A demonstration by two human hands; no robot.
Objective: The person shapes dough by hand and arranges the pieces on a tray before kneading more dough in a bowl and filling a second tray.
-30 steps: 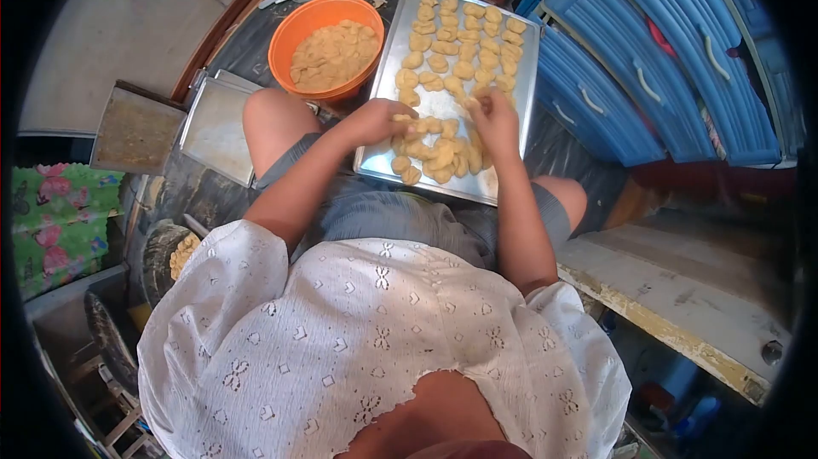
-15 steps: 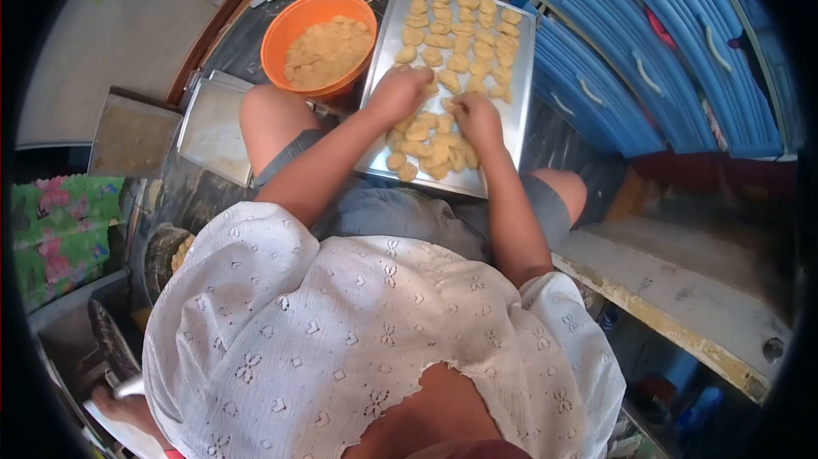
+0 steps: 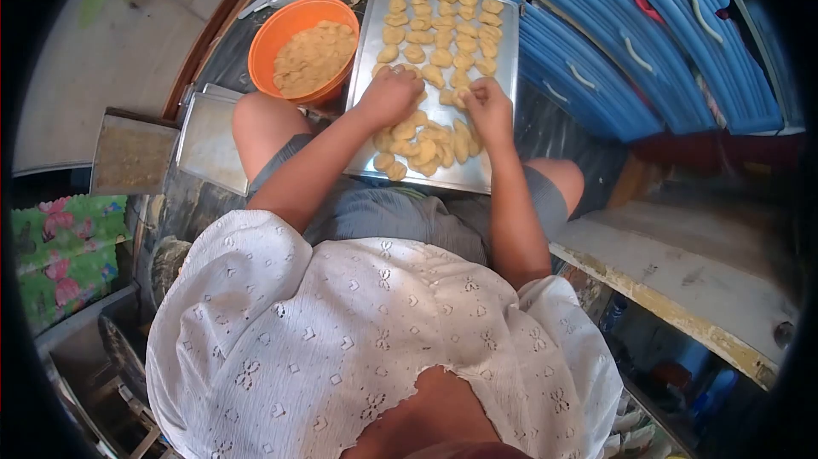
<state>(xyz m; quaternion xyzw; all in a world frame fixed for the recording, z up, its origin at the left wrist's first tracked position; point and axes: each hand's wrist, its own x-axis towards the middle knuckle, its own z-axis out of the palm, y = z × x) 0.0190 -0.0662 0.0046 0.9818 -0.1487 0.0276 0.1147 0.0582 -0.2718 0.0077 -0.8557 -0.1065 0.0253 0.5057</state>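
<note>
A metal tray (image 3: 504,131) lies between my knees, with rows of yellowish dough pieces (image 3: 441,57) on its far part and a loose pile of them (image 3: 430,150) near my lap. My left hand (image 3: 394,94) is over the tray's left side, fingers curled down onto dough pieces; what they grip is hidden under the hand. My right hand (image 3: 489,104) is pinched at the end of a dough piece (image 3: 452,98) right of the middle. An orange bowl (image 3: 266,41) holding many more pieces stands left of the tray.
Blue drawers (image 3: 588,58) with pale handles rise at the right. Flat metal trays (image 3: 213,139) lie beside my left knee. A wooden shelf (image 3: 673,288) is at the lower right, and a green floral cloth (image 3: 68,246) hangs at the far left.
The view has shifted, so the tray and bowl appear further left. My left hand has flattened over the pieces. The person's hand at the lower left is out of view.
</note>
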